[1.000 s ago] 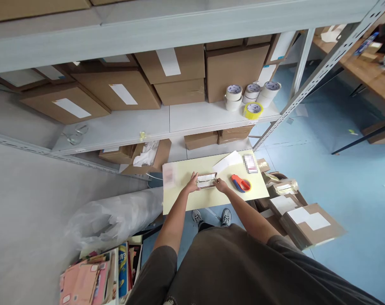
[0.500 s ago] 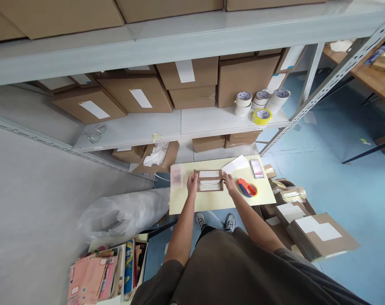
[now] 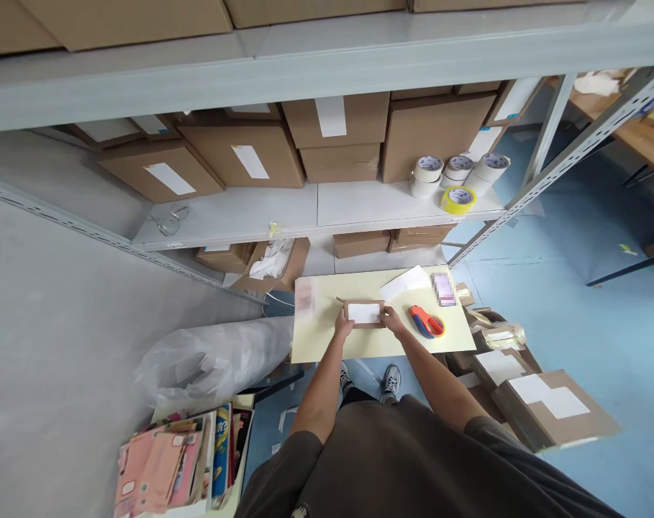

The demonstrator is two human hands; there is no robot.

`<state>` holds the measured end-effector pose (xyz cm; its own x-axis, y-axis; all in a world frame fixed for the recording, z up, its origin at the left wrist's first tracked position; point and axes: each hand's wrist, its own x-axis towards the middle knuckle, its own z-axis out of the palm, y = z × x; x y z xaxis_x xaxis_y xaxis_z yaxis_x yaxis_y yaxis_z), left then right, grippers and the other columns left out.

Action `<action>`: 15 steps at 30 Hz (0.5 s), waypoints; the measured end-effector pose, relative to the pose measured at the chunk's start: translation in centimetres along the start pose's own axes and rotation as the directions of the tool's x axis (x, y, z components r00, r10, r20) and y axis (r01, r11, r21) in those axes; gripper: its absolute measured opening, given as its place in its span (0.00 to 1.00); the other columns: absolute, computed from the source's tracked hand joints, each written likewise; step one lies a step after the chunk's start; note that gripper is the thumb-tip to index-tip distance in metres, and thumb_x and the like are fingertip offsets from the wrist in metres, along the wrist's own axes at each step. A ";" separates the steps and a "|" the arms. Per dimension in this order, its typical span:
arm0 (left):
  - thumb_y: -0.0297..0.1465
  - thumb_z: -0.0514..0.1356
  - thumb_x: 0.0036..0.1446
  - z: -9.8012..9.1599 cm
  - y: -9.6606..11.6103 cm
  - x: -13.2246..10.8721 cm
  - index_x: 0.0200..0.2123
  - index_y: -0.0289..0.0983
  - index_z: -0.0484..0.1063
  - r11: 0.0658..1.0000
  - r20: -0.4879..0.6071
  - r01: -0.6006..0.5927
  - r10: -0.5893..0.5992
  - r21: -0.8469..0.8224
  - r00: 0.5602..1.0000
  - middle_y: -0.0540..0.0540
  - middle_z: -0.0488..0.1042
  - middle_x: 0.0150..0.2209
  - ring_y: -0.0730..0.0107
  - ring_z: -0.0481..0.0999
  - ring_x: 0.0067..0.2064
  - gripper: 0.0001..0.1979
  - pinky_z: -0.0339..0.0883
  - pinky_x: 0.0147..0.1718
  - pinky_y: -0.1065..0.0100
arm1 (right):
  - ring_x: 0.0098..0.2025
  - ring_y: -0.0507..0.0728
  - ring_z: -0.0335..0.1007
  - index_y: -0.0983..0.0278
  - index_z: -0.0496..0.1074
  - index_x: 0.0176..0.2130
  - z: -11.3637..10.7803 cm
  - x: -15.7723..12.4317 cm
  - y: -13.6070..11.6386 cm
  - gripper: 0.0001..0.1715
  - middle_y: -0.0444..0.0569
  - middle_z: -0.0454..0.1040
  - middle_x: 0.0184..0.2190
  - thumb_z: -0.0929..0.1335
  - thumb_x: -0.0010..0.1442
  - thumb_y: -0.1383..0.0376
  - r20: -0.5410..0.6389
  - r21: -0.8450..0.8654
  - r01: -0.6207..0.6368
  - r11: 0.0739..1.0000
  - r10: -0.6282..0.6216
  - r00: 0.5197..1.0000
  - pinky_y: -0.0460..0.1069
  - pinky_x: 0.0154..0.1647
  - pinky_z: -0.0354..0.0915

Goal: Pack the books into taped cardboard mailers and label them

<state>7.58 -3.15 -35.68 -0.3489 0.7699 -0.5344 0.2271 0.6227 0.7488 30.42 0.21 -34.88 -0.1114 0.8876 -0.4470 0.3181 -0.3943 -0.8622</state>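
A small brown cardboard box [image 3: 364,325] with a white label on its lid lies on the pale yellow table [image 3: 321,347]. The lid is down over the box, and a thin flap sticks out at its far left corner. My left hand [image 3: 343,324] is closed around the left side of the box. At the opposite side, my right hand [image 3: 392,320] grips the right edge. An orange and blue tape dispenser [image 3: 427,321] lies to the right of my right hand. White paper [image 3: 405,283] rests behind the box.
A blurred card-like item [image 3: 444,289] lies at the table's right. Shelving [image 3: 359,205] behind holds boxes and tape rolls [image 3: 428,170]. Cartons [image 3: 553,403] are stacked at the right on the floor. A plastic-wrapped roll [image 3: 213,360] and a crate of pink folders [image 3: 157,464] stand left.
The box's lid, raised and open before, is now folded down, hiding the inside. Both hands still hold the box's sides. The whole view has shifted slightly.
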 end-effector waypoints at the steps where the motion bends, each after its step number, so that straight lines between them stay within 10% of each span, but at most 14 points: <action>1: 0.22 0.70 0.50 -0.2 0.1 0.1 0.68 0.40 0.67 0.998 -0.011 -0.049 0.049 -0.034 0.999 0.41 0.80 0.58 0.55 0.80 0.58 0.41 0.73 0.56 0.61 | 0.51 0.62 0.75 0.59 0.72 0.53 -0.2 0.1 -0.3 0.27 0.51 0.78 0.49 0.69 0.54 0.57 -0.016 0.040 0.005 0.999 -0.004 1.000 0.54 0.50 0.73; 6: 0.30 0.73 0.51 -0.9 0.1 0.1 0.65 0.43 0.70 0.959 -0.129 -0.270 0.258 -0.086 0.957 0.40 0.72 0.66 0.53 0.75 0.64 0.37 0.70 0.61 0.58 | 0.65 0.64 0.69 0.56 0.64 0.64 -1.6 0.3 -1.1 0.37 0.56 0.72 0.64 0.69 0.57 0.61 -0.127 0.107 0.177 0.978 -0.163 0.978 0.57 0.57 0.72; 15: 0.28 0.73 0.50 2.5 -3.3 -2.4 0.65 0.44 0.64 0.972 0.087 -0.173 0.188 -0.156 0.978 0.37 0.73 0.65 0.59 0.73 0.67 0.40 0.70 0.61 0.60 | 0.65 0.67 0.71 0.60 0.63 0.67 -2.1 -1.7 4.0 0.43 0.58 0.73 0.64 0.70 0.54 0.65 0.036 -0.259 0.043 0.965 -0.035 0.999 0.61 0.64 0.68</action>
<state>9.96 -6.73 -37.82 -0.2195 0.8824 -0.4161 0.1391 0.4505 0.8819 33.84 -2.36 -37.11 -0.1564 0.8918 -0.4245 0.5456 -0.2803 -0.7898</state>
